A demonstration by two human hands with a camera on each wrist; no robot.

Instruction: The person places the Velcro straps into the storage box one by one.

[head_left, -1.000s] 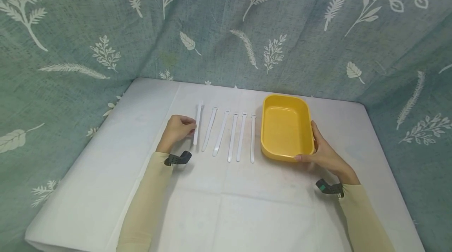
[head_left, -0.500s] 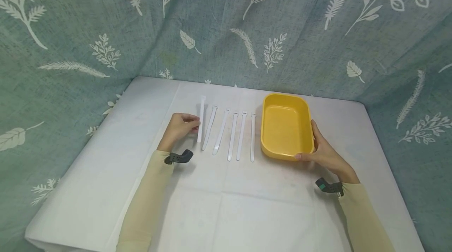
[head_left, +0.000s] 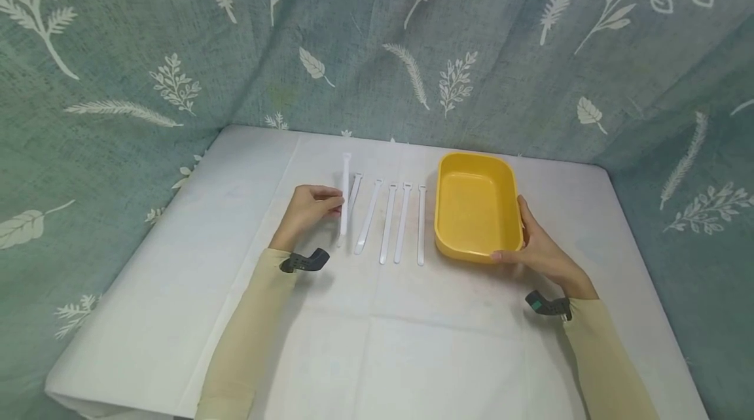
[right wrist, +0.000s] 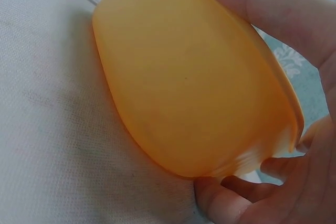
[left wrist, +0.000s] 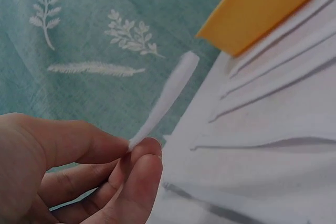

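Pinching strip (head_left: 345, 186) in left hand (head_left: 304, 208); shifted rightward, narrowing gap to tub (head_left: 476, 210). Gripping tub in place with right hand (head_left: 544, 260), near table's (head_left: 448, 361) far edge.

The left sleeve (head_left: 244, 335) is plain, long and pale khaki; a bent black wrist unit (head_left: 305, 261) sits at its narrow end, the bare left hand (head_left: 309, 210) beyond. Well to the right of that sleeve, a matching right sleeve (head_left: 607, 358) bears a similar black unit (head_left: 550, 306) with a green patch (head_left: 537, 305).
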